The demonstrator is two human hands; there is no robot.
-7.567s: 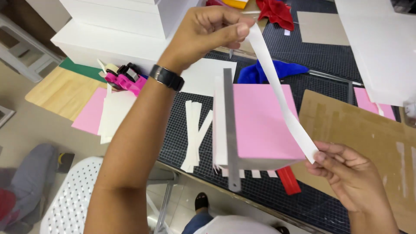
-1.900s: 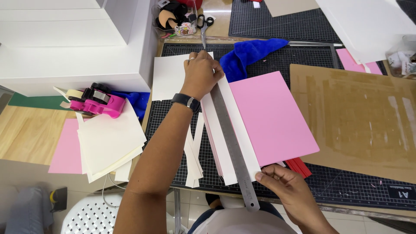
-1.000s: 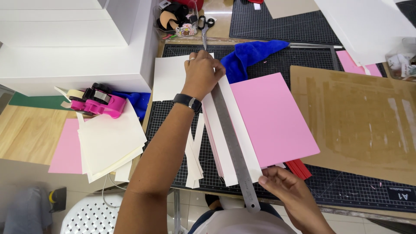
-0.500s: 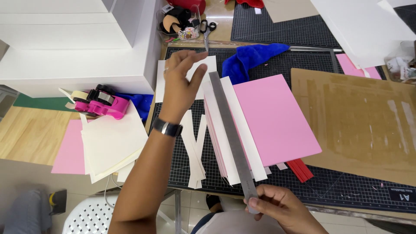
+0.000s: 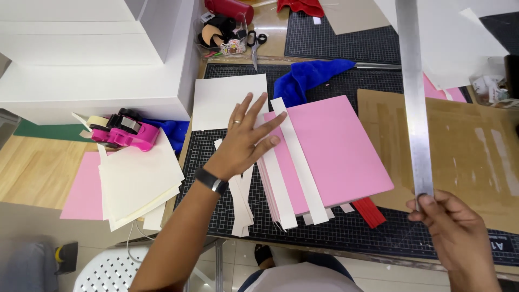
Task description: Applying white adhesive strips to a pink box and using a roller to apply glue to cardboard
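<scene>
My left hand lies flat with fingers spread on the left edge of a pink sheet stack, touching a white paper strip that runs along it. My right hand grips the near end of a long metal ruler, lifted off the sheets and held over the brown cardboard to the right. More white strips lie on the black cutting mat under my left wrist.
A pink tape dispenser and a pile of cream sheets sit at left beside a white box. A blue cloth, scissors and a white sheet lie behind. A red strip pokes from under the stack.
The ruler has left the pink stack: my right hand swung it up and to the right over the cardboard. My left hand moved down and opened flat on the strip.
</scene>
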